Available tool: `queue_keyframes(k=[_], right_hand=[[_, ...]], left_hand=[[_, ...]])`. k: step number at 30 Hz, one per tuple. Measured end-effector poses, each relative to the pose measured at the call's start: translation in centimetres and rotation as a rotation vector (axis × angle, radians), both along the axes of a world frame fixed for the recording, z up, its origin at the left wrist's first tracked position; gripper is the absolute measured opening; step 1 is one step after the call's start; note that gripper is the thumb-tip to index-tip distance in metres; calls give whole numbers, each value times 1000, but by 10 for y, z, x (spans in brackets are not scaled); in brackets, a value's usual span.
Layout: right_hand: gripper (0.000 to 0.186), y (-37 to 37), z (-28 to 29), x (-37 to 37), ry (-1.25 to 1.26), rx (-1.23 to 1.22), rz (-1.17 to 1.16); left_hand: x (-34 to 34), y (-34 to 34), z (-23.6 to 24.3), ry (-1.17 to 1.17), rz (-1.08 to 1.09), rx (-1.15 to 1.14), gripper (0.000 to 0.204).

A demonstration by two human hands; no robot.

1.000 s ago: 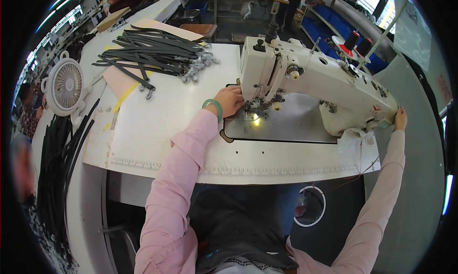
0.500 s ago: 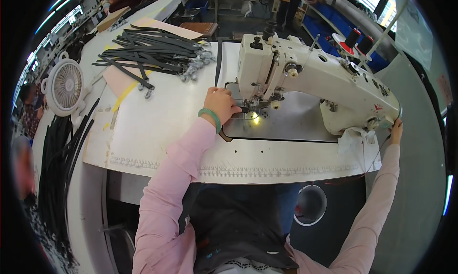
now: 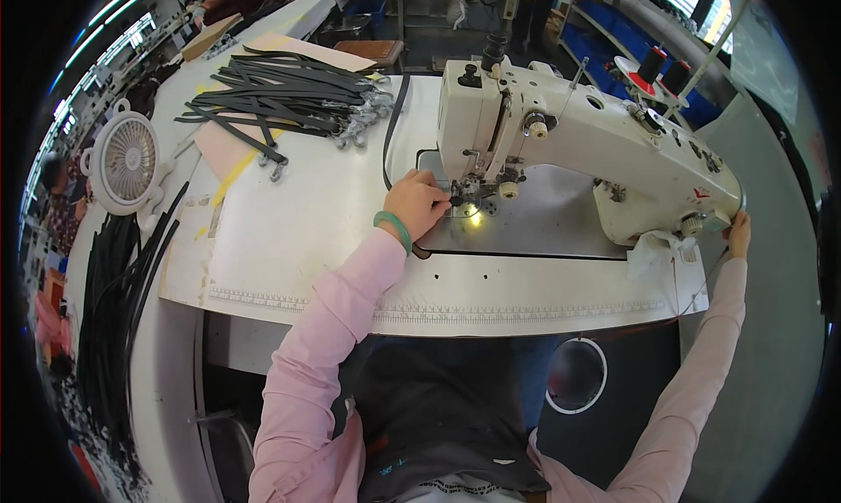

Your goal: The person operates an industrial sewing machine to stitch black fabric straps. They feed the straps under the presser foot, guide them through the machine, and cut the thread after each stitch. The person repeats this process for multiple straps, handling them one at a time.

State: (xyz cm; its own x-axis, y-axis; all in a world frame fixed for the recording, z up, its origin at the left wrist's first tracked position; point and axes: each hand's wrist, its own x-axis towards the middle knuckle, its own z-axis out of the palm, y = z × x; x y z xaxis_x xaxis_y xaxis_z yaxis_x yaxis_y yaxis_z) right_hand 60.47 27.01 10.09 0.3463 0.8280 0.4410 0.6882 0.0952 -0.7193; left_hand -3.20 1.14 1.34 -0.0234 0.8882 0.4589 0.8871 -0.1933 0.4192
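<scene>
A white industrial sewing machine (image 3: 631, 139) stands on the white table, its small lamp lighting the metal plate under the needle. Beside the presser foot, my left hand (image 3: 416, 203) is closed, pinching the end of a black strap (image 3: 394, 131). The rest of that strap curves away from me across the table, left of the machine head. At the machine's right end my right hand (image 3: 738, 233) rests against the handwheel side, its fingers partly hidden behind the machine. A green bangle (image 3: 394, 229) circles my left wrist.
A pile of black straps with metal fittings (image 3: 280, 91) lies at the back left. More black straps (image 3: 109, 301) hang over the left side near a white fan (image 3: 131, 157). Thread spools (image 3: 651, 65) stand behind the machine. Below the table is a round white-rimmed bin (image 3: 576, 376).
My left hand has shifted slightly, and the strap's far length now bows to the left instead of running straight. My right hand stays at the machine's end.
</scene>
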Motion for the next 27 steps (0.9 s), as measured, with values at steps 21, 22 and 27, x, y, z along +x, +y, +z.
queue_keyframes(k=[21, 22, 27], right_hand=[[59, -12, -20, -43, 438, 179, 50], [57, -6, -12, -48, 350, 196, 22], [55, 24, 10, 26, 36, 94, -9]], left_hand=[[-5, 0, 0, -6, -2, -18, 12], [-7, -2, 1, -4, 13, -41, 11], [-3, 7, 1, -9, -16, 6, 11]])
